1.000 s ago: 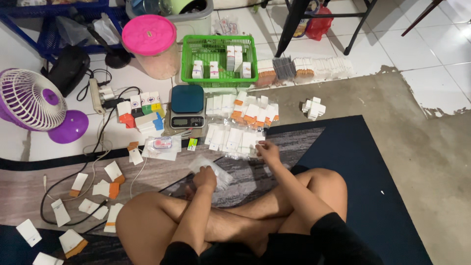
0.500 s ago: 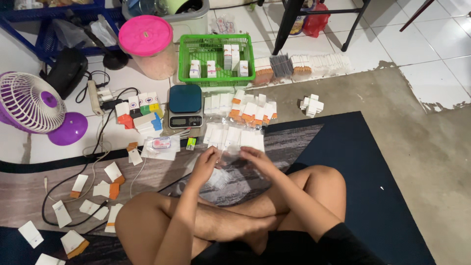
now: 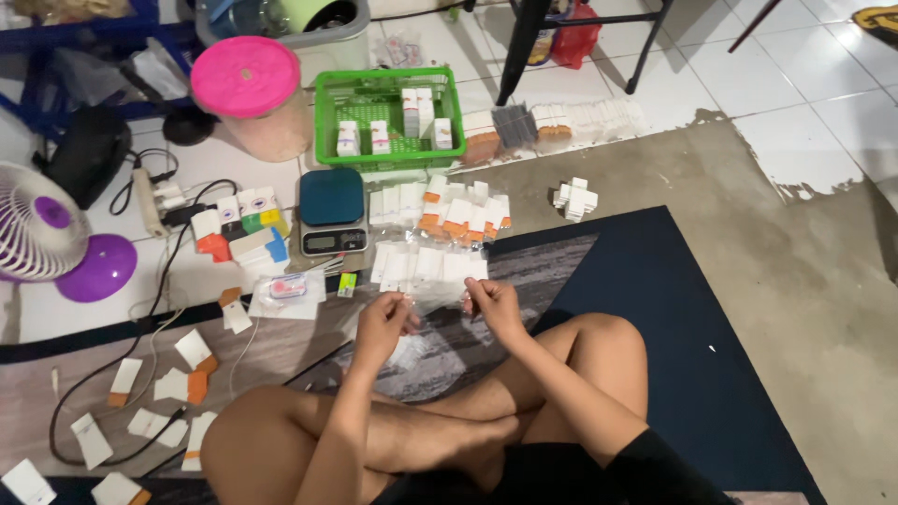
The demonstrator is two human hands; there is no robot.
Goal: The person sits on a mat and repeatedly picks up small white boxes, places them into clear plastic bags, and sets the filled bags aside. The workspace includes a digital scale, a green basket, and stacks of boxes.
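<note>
Clear plastic pouch point(image 3: 438, 297) (crinkled) between both hands

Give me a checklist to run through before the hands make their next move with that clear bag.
1. Both hands on the clear bag: ok, left hand and right hand pinch it from either side.
2. Bag open: cannot tell, too small.
3. Bag contents: cannot tell.
4. White packets within reach: ok, lying just beyond the hands.
5. Scale free: ok, nothing on it.
</note>
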